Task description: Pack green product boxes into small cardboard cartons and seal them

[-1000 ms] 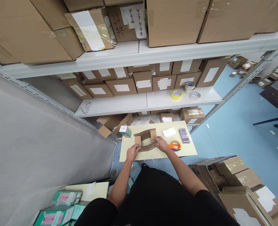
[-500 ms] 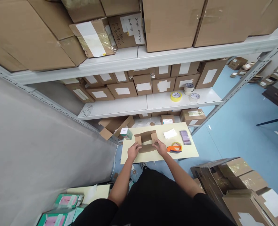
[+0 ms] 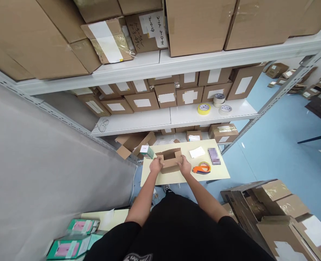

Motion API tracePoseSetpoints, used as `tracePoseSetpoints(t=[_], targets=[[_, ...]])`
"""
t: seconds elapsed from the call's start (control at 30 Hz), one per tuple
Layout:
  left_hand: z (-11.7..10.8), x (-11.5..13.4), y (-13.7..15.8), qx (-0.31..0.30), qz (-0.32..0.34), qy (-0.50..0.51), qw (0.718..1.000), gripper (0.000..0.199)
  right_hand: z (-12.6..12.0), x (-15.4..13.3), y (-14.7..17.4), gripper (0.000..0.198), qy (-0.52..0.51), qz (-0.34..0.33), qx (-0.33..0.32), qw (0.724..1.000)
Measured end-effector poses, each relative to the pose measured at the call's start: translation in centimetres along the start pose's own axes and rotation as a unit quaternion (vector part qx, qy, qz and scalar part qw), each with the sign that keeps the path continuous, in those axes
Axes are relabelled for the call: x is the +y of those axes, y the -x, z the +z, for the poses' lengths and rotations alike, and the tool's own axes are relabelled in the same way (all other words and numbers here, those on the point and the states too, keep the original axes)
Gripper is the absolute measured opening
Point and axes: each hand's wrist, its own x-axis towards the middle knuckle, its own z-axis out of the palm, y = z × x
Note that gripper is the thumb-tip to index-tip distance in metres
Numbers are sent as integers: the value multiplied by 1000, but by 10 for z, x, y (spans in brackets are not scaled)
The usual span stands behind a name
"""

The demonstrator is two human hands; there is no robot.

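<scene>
Cardboard box pinched by left hand and right hand; shelf carton reads "1-3-49".

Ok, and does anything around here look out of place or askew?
Mainly an open carton off the far left corner of the table: it gapes untidily. On the upper shelf, a taped box also looks set crookedly next to the squarer handwritten-on box.

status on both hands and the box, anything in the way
Left hand and right hand gripping box, one each end. Box partly open. Tape dispenser beside right hand, not blocking.
</scene>
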Motion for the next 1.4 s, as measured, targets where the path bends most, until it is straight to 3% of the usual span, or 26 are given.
tracePoseSetpoints(t=[0.17,0.23,0.3,0.4,0.5,0.67,0.87,1.07,1.4], targets=[[8,7,5,108,6,-49,993,87,16,0,-7,72,-47,24,46,998],[7,7,2,127,29,-62,990,101,21,3,-12,78,-72,45,23,996],[4,5,-3,110,61,-61,990,108,23,7,-16,82,-82,69,-14,994],[-1,2,-9,70,118,-66,988,101,25,11,-20,80,-67,70,-48,994],[1,-2,-8,68,144,-60,985,87,24,12,-22,78,-53,51,-44,996],[24,-8,4,38,187,-76,979,53,16,6,-17,85,-7,42,-40,998],[46,-16,8,25,203,-93,975,61,1,-4,-12,66,81,-2,-92,992],[42,-7,-2,-43,175,-134,974,67,-6,-14,-16,62,163,6,-117,980],[35,-1,-15,-83,158,-139,974,63,-3,-23,-6,58,180,11,-116,977]])
